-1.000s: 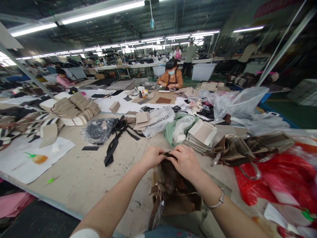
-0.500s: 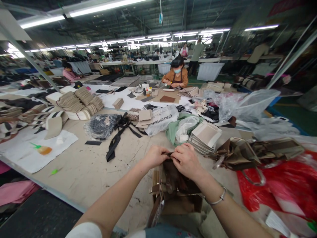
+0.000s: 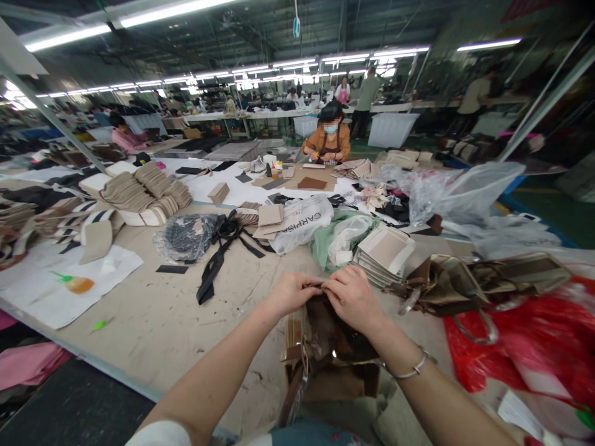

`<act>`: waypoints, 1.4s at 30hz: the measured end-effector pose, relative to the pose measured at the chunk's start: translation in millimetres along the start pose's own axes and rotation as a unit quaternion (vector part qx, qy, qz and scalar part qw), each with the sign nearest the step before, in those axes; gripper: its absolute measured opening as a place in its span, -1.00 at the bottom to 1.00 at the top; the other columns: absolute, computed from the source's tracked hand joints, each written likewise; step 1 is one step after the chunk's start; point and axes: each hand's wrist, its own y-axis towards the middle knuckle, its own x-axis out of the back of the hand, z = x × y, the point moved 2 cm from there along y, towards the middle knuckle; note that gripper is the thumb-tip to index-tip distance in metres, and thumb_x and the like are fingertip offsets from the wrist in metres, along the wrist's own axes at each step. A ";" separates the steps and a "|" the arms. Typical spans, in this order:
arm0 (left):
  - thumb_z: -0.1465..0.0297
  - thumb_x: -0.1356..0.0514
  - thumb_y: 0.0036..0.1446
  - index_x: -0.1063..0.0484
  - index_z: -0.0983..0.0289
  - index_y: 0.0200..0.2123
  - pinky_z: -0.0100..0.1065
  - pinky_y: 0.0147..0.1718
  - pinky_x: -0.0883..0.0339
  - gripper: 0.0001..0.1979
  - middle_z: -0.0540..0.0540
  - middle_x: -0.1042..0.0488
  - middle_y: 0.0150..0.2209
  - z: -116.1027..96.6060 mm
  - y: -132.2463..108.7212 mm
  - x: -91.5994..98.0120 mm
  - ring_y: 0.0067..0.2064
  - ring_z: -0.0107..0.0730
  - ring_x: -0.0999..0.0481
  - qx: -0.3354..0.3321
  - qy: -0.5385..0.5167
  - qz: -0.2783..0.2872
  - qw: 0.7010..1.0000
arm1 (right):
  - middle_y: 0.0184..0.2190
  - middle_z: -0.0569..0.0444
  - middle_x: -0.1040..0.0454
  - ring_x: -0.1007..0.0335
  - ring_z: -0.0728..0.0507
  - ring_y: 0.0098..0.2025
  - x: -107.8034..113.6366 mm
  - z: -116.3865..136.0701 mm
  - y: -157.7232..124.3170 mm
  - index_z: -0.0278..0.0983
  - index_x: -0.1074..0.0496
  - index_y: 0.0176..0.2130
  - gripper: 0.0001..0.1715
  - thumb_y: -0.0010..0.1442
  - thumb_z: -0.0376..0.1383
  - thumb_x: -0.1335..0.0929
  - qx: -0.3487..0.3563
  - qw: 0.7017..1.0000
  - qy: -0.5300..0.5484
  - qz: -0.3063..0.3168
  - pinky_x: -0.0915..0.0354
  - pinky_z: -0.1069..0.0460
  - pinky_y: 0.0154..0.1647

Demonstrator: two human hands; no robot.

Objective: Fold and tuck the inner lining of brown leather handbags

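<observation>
A dark brown bag [image 3: 328, 347] stands upright on the worktable [image 3: 162, 322] right in front of me, its glossy inside showing. My left hand [image 3: 292, 292] and my right hand [image 3: 351, 296] meet at its far top edge, fingers curled and pinching that edge from both sides. A silver bangle [image 3: 411, 370] is on my right wrist. What lies between the fingertips is hidden by the hands.
A stack of beige panels [image 3: 383, 251] and a heap of brown bags [image 3: 465, 285] lie to the right, with red plastic [image 3: 520, 347] beyond. Black straps [image 3: 218, 254], a white printed bag [image 3: 300, 223] and stacks of tan pieces [image 3: 139, 195] lie ahead. A person [image 3: 330, 139] works opposite.
Both hands stay pinched on the bag's top edge; they have shifted slightly closer together. The view has tilted a little.
</observation>
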 end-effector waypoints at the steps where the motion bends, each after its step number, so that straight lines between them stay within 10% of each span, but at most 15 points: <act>1: 0.33 -0.18 0.05 -0.57 0.13 -0.22 -0.49 -0.30 -0.30 -0.77 -0.08 -0.60 -0.28 -0.6 0.5 -0.3 -0.28 -0.40 -0.52 -0.001 0.004 -0.001 1.000 | -0.44 0.06 -0.38 -0.20 -0.10 -0.28 0.4 -0.6 -0.4 -0.25 -0.45 -0.38 -0.79 0.23 -0.34 -0.26 0.002 1.000 -0.002 -0.006 -0.04 -0.06 -0.02; 9: 0.34 -0.17 0.07 -0.57 0.15 -0.22 -0.48 -0.30 -0.32 -0.78 -0.05 -0.60 -0.29 -4.0 2.6 1.4 -0.28 -0.39 -0.53 0.006 0.028 0.001 1.000 | -0.37 0.02 -0.40 -0.28 -0.14 -0.23 6.5 -15.9 -0.9 -0.25 -0.41 -0.36 -0.93 0.15 -0.30 -0.33 -0.051 0.997 0.052 -0.037 -0.19 -0.03 -0.15; 15: 0.37 -0.13 0.09 -0.54 0.15 -0.15 -0.44 -0.23 -0.34 -0.73 -0.04 -0.59 -0.25 -5.6 2.8 1.3 -0.26 -0.38 -0.53 -0.017 0.014 0.014 1.000 | -0.10 -0.05 -0.42 -0.31 -0.20 -0.06 -2.4 -24.8 -2.2 -0.22 -0.22 0.14 -0.34 0.06 -0.26 -0.40 -0.035 0.992 0.099 0.070 -0.26 -0.10 -0.04; 24: 0.45 -0.14 0.06 -0.54 0.20 -0.17 -0.44 -0.19 -0.33 -0.73 -0.03 -0.59 -0.24 -4.1 5.0 -1.0 -0.25 -0.39 -0.52 -0.001 -0.007 0.047 0.999 | -0.26 0.06 -0.51 -0.40 -0.08 -0.20 -4.4 -31.8 1.5 -0.17 -0.50 -0.16 -0.78 0.16 -0.28 -0.34 -0.039 0.984 0.124 0.125 -0.28 0.05 -0.17; 42: 0.36 -0.14 0.10 -0.56 0.18 -0.22 -0.44 -0.28 -0.34 -0.77 0.00 -0.60 -0.27 -11.9 5.5 -1.0 -0.29 -0.37 -0.54 -0.020 0.098 -0.014 0.995 | -0.34 0.11 -0.54 -0.42 -0.05 -0.30 -7.1 -37.8 9.8 -0.14 -0.54 -0.26 -0.82 0.15 -0.28 -0.34 -0.077 0.985 0.095 0.119 -0.24 0.09 -0.30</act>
